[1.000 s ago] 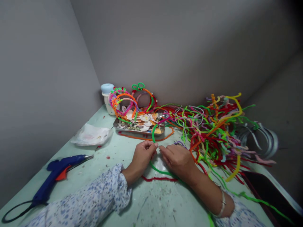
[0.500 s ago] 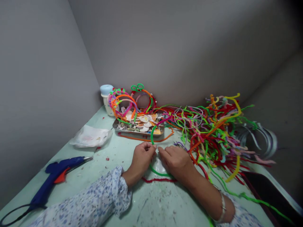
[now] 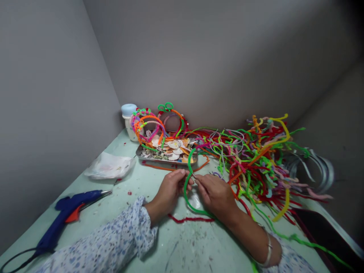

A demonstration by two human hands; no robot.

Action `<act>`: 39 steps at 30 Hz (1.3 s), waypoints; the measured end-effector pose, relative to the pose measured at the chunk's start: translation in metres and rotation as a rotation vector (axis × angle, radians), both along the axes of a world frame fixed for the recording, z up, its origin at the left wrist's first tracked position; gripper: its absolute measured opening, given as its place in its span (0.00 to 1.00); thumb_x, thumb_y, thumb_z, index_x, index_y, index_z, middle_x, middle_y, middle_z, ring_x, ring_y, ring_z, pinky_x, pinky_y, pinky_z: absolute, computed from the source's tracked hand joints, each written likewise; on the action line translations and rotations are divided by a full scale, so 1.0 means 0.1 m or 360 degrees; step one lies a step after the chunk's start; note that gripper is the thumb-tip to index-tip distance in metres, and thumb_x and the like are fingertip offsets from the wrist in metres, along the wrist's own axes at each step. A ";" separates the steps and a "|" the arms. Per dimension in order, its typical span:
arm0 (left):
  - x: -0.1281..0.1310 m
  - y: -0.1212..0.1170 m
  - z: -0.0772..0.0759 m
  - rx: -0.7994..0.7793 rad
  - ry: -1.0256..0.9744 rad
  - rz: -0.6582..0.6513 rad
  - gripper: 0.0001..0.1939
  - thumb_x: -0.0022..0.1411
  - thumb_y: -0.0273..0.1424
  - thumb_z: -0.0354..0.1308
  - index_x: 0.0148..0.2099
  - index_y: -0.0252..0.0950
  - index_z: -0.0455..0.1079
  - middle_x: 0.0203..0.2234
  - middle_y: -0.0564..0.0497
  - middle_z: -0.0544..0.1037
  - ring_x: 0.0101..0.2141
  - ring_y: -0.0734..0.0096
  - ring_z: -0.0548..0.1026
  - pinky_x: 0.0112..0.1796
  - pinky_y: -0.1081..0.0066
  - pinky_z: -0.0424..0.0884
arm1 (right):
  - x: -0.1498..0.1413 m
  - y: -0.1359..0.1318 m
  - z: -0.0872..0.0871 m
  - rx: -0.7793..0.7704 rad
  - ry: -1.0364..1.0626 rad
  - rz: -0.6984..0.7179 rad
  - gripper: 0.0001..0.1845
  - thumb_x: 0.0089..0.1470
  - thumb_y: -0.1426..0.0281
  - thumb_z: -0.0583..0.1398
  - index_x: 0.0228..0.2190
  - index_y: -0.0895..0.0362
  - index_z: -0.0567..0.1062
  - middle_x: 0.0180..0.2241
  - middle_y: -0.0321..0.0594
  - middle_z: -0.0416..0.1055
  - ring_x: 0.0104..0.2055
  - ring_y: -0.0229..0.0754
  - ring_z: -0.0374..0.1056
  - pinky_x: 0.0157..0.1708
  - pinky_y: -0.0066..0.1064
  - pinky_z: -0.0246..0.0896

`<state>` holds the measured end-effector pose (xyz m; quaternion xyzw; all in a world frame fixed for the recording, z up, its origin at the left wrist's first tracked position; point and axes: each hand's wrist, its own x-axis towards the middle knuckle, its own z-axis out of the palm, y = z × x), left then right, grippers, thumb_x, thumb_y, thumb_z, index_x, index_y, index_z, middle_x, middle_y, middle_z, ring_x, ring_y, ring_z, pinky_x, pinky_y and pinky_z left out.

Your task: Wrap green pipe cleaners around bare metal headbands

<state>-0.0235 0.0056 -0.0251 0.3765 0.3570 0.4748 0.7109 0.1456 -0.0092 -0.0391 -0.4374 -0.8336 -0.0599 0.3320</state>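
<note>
Between my hands is a thin headband wrapped in green pipe cleaner (image 3: 189,161), with magenta farther up its curve. A thin grey end shows by my right fingertips. A loose length of green pipe cleaner (image 3: 185,194) loops down from the band, in front of my left fingertips and toward my right wrist. My left hand (image 3: 171,188) is closed at the band's lower end, its fingertips partly hidden behind the green strand. My right hand (image 3: 217,194) pinches at the grey end. On the table below lies a dark red pipe cleaner (image 3: 193,219).
A metal tray (image 3: 170,160) of shells stands behind my hands, with finished-looking colourful headbands (image 3: 149,117) on it. To the right spreads a pipe cleaner heap (image 3: 256,151), with bare headbands (image 3: 327,170) beyond. At left are a glue gun (image 3: 72,208), plastic bag (image 3: 109,165) and lidded bottle (image 3: 129,121).
The band's green part has shifted slightly right. The loose green strand, earlier passing behind my left fingers, now curves in front of them. My left fingers have changed their grip.
</note>
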 end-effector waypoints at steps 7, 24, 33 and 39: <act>0.01 0.01 -0.06 -0.0007 -0.0173 -0.0091 0.08 0.55 0.32 0.64 0.35 0.32 0.73 0.24 0.54 0.70 0.24 0.82 0.65 0.28 0.79 0.61 | 0.02 -0.01 -0.01 -0.0285 0.0537 0.0202 0.10 0.62 0.73 0.53 0.40 0.56 0.74 0.33 0.40 0.74 0.36 0.41 0.69 0.37 0.31 0.62; -0.02 0.04 -0.11 0.0087 0.0049 -0.0043 0.12 0.51 0.35 0.68 0.36 0.32 0.77 0.25 0.53 0.70 0.26 0.79 0.64 0.30 0.75 0.60 | -0.02 -0.01 0.05 -0.0441 0.0709 0.0342 0.11 0.61 0.72 0.54 0.40 0.54 0.76 0.35 0.38 0.77 0.36 0.38 0.72 0.37 0.27 0.65; -0.03 0.05 -0.15 0.0128 0.0077 -0.0040 0.11 0.52 0.35 0.67 0.35 0.33 0.76 0.25 0.53 0.70 0.26 0.78 0.64 0.30 0.75 0.60 | -0.02 -0.04 0.08 -0.0532 0.0716 0.0359 0.12 0.62 0.71 0.53 0.40 0.54 0.76 0.37 0.39 0.77 0.38 0.38 0.73 0.39 0.27 0.65; -0.04 0.05 -0.19 0.0195 0.0157 -0.0019 0.10 0.54 0.35 0.65 0.35 0.33 0.76 0.24 0.53 0.69 0.26 0.77 0.63 0.30 0.75 0.59 | -0.03 -0.04 0.08 -0.0555 0.0708 0.0374 0.13 0.62 0.72 0.53 0.40 0.53 0.77 0.38 0.39 0.78 0.37 0.38 0.73 0.38 0.26 0.65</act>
